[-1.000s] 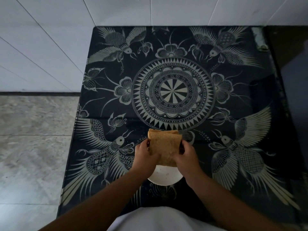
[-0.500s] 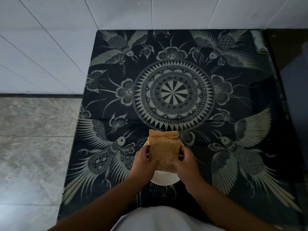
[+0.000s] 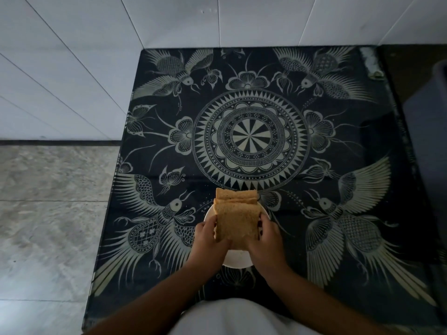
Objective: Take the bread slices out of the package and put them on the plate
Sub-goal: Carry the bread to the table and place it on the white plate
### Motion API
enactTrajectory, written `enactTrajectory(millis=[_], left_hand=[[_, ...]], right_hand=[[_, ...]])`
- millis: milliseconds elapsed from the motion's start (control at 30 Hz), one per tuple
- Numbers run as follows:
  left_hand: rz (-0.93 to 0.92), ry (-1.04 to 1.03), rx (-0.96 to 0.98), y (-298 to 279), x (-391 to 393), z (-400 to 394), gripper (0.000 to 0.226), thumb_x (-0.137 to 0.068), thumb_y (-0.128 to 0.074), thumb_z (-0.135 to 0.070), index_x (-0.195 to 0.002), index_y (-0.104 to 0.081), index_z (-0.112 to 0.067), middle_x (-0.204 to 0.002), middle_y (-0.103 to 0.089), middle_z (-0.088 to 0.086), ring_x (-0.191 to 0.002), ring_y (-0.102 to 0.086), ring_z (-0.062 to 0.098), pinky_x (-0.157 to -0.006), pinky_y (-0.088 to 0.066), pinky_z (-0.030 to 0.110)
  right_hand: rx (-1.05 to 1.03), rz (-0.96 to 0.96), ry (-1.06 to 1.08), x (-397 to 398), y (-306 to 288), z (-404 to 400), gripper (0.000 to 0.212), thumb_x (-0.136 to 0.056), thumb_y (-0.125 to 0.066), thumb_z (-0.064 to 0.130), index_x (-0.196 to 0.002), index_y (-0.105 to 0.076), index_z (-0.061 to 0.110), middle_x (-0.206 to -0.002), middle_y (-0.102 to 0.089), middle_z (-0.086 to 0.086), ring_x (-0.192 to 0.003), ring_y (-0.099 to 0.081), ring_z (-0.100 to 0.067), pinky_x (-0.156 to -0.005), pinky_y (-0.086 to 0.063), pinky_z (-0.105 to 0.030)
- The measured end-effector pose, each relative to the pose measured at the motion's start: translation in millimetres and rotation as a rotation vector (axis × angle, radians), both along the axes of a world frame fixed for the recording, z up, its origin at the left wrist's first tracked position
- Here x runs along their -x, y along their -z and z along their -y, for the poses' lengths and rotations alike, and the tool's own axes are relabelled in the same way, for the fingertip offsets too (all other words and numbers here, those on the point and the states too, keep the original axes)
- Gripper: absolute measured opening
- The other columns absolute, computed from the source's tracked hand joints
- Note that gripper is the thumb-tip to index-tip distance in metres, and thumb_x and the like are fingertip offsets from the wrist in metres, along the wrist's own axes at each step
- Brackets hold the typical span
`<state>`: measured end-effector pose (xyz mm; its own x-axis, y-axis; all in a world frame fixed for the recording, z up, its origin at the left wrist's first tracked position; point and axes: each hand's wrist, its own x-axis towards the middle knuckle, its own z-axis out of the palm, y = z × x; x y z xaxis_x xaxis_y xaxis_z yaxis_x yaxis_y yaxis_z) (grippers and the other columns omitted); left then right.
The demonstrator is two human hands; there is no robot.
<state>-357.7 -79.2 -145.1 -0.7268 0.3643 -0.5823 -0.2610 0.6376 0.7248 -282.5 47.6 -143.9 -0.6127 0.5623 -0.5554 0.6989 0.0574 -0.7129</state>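
Left hand (image 3: 210,240) and right hand (image 3: 266,238) clasp the bread slices (image 3: 235,221) over the plate (image 3: 235,261); uneven release could likely fan the stack off the small rim.

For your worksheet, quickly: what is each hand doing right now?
Left hand: closed on the bread slices.
Right hand: closed on the same slices, over the plate.

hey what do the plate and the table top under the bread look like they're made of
The small white round plate looks like glazed ceramic, possibly melamine: smooth, uniform, faint sheen. The dark bird-and-mandala patterned table top seems to be printed cloth under glass or clear plastic, judging by soft reflections and a crease line.
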Motion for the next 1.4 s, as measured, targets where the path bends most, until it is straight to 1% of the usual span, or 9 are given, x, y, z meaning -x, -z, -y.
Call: enactTrajectory(millis=[100, 200, 367, 533, 767, 1000, 1100, 1267, 1400], left_hand=[[0.024, 0.014, -0.021, -1.7, -6.0, 5.9, 0.055, -0.085, -0.066, -0.019, -0.137, -0.047, -0.020, -0.121, -0.048, 0.002, -0.105, -0.055, 0.012, -0.082, -0.057, 0.032], [0.039, 0.025, -0.021, -3.5, -8.6, 11.7, 0.051, -0.083, -0.065, -0.015, -0.133, -0.053, -0.018, -0.118, -0.053, 0.007, -0.105, -0.058, 0.020, -0.087, -0.057, 0.045], [0.013, 0.077, 0.031, -4.2, -8.7, 16.2, 0.053, -0.084, -0.064, -0.019, -0.134, -0.049, -0.019, -0.120, -0.050, 0.007, -0.104, -0.052, 0.017, -0.080, -0.048, 0.028], [0.058, 0.092, 0.016, -9.8, -5.4, 14.9, 0.055, -0.082, -0.063, -0.021, -0.135, -0.051, -0.018, -0.123, -0.058, 0.009, -0.113, -0.056, 0.023, -0.097, -0.049, 0.049], [0.065, 0.118, -0.024, -18.0, -12.0, 18.6, 0.039, -0.076, -0.062, -0.029, -0.115, -0.059, -0.034, -0.110, -0.068, -0.006, -0.101, -0.064, 0.012, -0.090, -0.055, 0.045], [0.092, 0.139, -0.056, -21.0, -15.6, 18.3, 0.046, -0.069, -0.063, -0.038, -0.115, -0.061, -0.030, -0.109, -0.066, -0.002, -0.094, -0.067, 0.012, -0.083, -0.059, 0.041], [0.109, 0.173, -0.049, -19.7, -18.0, 20.7, 0.062, -0.068, -0.065, -0.046, -0.126, -0.055, -0.028, -0.110, -0.066, 0.000, -0.098, -0.067, 0.015, -0.086, -0.057, 0.043], [0.096, 0.218, -0.014, -15.2, -17.0, 25.2, 0.057, -0.077, -0.067, -0.036, -0.131, -0.052, -0.029, -0.110, -0.065, 0.001, -0.090, -0.067, 0.007, -0.071, -0.057, 0.024], [0.110, 0.259, 0.008, -14.9, -15.2, 29.2, 0.070, -0.068, -0.065, -0.048, -0.134, -0.046, -0.032, -0.119, -0.056, 0.007, -0.102, -0.063, 0.020, -0.086, -0.058, 0.039]], right_hand=[[0.002, -0.008, -0.001, -7.8, -1.4, 6.1, 0.069, -0.082, -0.067, 0.015, -0.145, -0.038, 0.021, -0.134, -0.042, -0.004, -0.120, -0.048, -0.020, -0.099, -0.047, -0.043], [0.041, 0.001, -0.017, -15.9, -1.7, 8.6, 0.071, -0.081, -0.067, 0.014, -0.146, -0.038, 0.019, -0.137, -0.041, -0.006, -0.121, -0.047, -0.019, -0.098, -0.046, -0.039], [0.038, 0.044, -0.056, -19.2, -2.1, 7.6, 0.075, -0.079, -0.067, 0.013, -0.147, -0.036, 0.015, -0.139, -0.035, -0.008, -0.126, -0.041, -0.024, -0.102, -0.043, -0.042], [0.049, 0.071, -0.059, -16.7, -1.3, 6.3, 0.078, -0.079, -0.068, 0.016, -0.148, -0.034, 0.016, -0.141, -0.034, -0.009, -0.128, -0.040, -0.027, -0.103, -0.044, -0.045], [0.070, 0.054, -0.072, -26.2, 0.2, 5.8, 0.071, -0.081, -0.069, 0.022, -0.145, -0.040, 0.017, -0.138, -0.038, -0.009, -0.125, -0.046, -0.024, -0.101, -0.048, -0.048], [0.030, 0.072, -0.079, -29.7, 0.0, 12.2, 0.084, -0.078, -0.068, 0.028, -0.151, -0.028, 0.020, -0.143, -0.030, -0.008, -0.128, -0.041, -0.025, -0.105, -0.043, -0.048], [0.028, 0.082, -0.106, -33.4, 1.5, 13.5, 0.088, -0.078, -0.069, 0.033, -0.152, -0.024, 0.023, -0.143, -0.030, -0.007, -0.126, -0.043, -0.025, -0.103, -0.043, -0.045], [0.043, 0.109, -0.151, -35.7, 3.1, 9.3, 0.083, -0.079, -0.067, 0.031, -0.151, -0.026, 0.024, -0.142, -0.030, -0.006, -0.120, -0.045, -0.022, -0.094, -0.044, -0.036], [0.044, 0.101, -0.185, -35.8, 3.1, 7.2, 0.082, -0.080, -0.070, 0.034, -0.149, -0.026, 0.028, -0.133, -0.029, -0.002, -0.108, -0.042, -0.015, -0.087, -0.038, -0.030]])
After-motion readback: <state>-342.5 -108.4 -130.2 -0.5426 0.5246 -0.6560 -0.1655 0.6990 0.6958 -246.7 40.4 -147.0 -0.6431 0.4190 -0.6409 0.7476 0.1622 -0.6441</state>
